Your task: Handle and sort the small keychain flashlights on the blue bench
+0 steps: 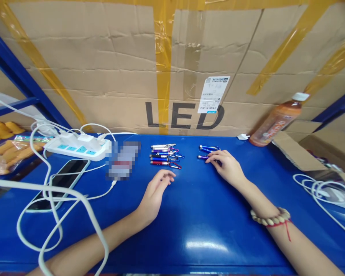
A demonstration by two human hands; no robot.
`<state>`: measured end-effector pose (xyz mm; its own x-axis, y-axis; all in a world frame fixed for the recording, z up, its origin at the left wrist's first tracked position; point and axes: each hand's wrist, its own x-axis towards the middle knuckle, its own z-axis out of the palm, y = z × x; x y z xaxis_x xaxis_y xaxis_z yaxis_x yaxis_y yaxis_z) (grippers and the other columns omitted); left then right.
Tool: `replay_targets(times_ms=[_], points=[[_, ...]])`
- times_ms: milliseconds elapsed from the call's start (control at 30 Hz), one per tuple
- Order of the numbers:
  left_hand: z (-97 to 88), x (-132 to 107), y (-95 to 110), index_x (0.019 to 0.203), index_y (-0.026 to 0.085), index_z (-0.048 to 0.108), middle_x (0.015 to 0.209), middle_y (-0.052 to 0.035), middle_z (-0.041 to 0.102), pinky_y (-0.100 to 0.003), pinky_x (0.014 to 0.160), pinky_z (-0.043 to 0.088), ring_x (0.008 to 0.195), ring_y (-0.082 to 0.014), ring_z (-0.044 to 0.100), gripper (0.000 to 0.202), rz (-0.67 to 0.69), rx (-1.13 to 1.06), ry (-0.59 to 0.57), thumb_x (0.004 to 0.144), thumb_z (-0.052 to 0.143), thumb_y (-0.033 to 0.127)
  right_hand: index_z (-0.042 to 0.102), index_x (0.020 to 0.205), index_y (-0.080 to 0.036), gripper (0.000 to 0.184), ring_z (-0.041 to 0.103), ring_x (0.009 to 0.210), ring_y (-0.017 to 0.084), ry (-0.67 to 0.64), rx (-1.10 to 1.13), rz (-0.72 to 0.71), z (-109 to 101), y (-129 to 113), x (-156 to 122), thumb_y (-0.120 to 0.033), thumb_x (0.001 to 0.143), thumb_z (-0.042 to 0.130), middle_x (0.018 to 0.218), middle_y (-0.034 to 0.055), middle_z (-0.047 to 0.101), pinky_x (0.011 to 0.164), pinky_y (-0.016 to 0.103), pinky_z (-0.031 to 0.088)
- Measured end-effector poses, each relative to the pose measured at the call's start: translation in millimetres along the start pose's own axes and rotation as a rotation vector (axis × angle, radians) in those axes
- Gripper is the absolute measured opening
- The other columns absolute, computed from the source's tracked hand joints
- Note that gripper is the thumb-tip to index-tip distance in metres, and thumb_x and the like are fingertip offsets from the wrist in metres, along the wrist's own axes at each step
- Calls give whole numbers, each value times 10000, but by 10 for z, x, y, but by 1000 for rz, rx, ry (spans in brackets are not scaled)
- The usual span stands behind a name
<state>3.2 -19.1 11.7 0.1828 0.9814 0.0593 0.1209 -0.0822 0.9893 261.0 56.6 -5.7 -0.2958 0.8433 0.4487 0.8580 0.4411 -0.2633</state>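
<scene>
On the blue tabletop, several small metal keychain flashlights with carabiner clips lie side by side in a column; a red flashlight (pixel 158 163) is nearest me and a silver flashlight (pixel 159 147) is at the far end. Just below this column, my left hand (pixel 155 193) hovers with loosely bent fingers and holds nothing. My right hand (pixel 225 165) has its thumb and fingertips closed on a purple flashlight (pixel 201 156), partly hidden under the fingers. Right behind it lies a blue flashlight (pixel 207 148) with its clip pointing right.
At left are a white power strip (pixel 99 153) with plugs, looped white cables (pixel 87 214), a phone (pixel 71 172) and a pixelated device (pixel 123 161). A large cardboard box (pixel 117 84) stands behind. An orange drink bottle (pixel 277 122) leans at right near an open carton (pixel 327 145).
</scene>
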Motion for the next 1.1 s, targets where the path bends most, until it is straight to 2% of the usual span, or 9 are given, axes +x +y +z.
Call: replay_targets(times_ms=[133,233,400,600,767,967,1100], points=[[-23,2,-19,871,184,550,852,-31,552,-271,791,370,835,-163,496,257,-20,16,-13,824,359,349,680,767,-242,201,507,877,208,45,-99,40,-17,46,-2,-235,816,485,947,48,610,731,334,407],[-33,5,-26,870,193,554,857,-29,556,-276,789,368,842,-169,495,263,-55,19,-22,818,362,365,680,763,-250,169,507,820,201,58,-160,101,-51,71,4,-248,799,515,888,43,607,687,317,405],[-28,-11,18,836,197,559,838,-23,569,-274,766,372,815,-170,507,253,-91,35,-7,804,372,364,670,773,-245,182,540,778,177,30,-144,179,-73,96,13,-216,795,491,841,28,622,643,276,425],[-20,-5,57,825,190,581,834,-33,588,-267,749,383,808,-176,515,263,-149,79,-54,780,388,362,660,770,-247,189,568,795,175,49,-182,267,-66,66,14,-210,780,475,834,19,631,630,262,445],[-50,43,61,826,181,587,852,-43,585,-263,736,375,790,-168,513,271,-163,127,-77,792,378,350,659,742,-249,194,578,770,172,67,-218,258,-71,67,8,-201,761,472,797,15,636,595,257,445],[-16,34,58,793,176,569,827,-50,554,-250,677,361,761,-158,496,253,-54,269,-54,798,391,356,658,729,-255,212,599,741,173,105,-199,238,-103,57,16,-200,737,454,772,11,635,547,254,466],[-6,27,38,788,194,570,827,-51,567,-286,763,388,779,-164,511,229,12,412,-53,798,377,317,644,712,-255,225,614,741,165,171,-51,135,-120,-90,14,-238,756,424,794,13,639,589,251,503]])
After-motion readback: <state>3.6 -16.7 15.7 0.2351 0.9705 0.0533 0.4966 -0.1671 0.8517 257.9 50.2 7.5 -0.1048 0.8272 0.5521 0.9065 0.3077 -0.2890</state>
